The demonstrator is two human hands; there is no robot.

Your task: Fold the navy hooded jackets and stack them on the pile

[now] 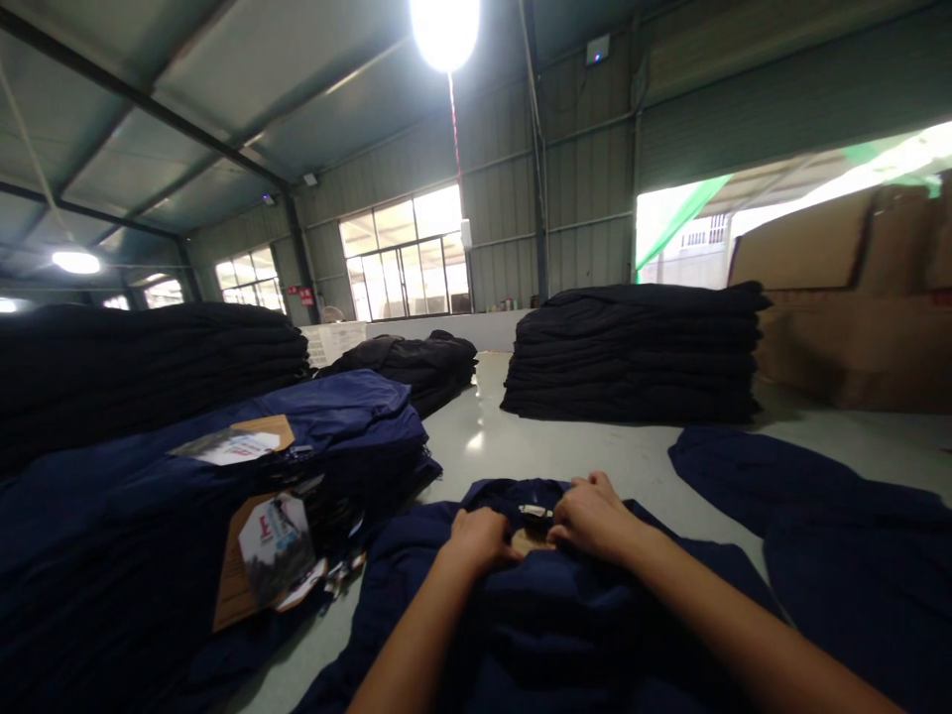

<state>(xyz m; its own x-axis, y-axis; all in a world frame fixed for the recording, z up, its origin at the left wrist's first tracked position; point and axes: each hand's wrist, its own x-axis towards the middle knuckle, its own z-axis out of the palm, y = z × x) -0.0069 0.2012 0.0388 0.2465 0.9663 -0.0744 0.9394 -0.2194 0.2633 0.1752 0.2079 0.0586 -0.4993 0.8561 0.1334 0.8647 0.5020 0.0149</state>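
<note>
A navy jacket-like garment [550, 620] lies spread on the pale table in front of me, its neck opening facing up. My left hand [482, 538] grips the left edge of that opening, fingers curled into the cloth. Opposite it, my right hand [593, 518] pinches the collar's right side, with the fingertips partly hidden. Between the hands show a small white label [535, 512] and a tan piece, perhaps a card tag [528, 542], half covered by cloth. Left of the garment, a stack of folded navy garments [349, 407] carries printed hang tags [275, 550].
Black folded garments form a tall stack [632, 357] at the back, a lower pile [416, 362] and a long pile [149, 347] at left. More navy cloth [855, 535] lies at right. Cardboard boxes [840, 327] stand beyond the table [491, 436]; a lamp [446, 30] hangs above.
</note>
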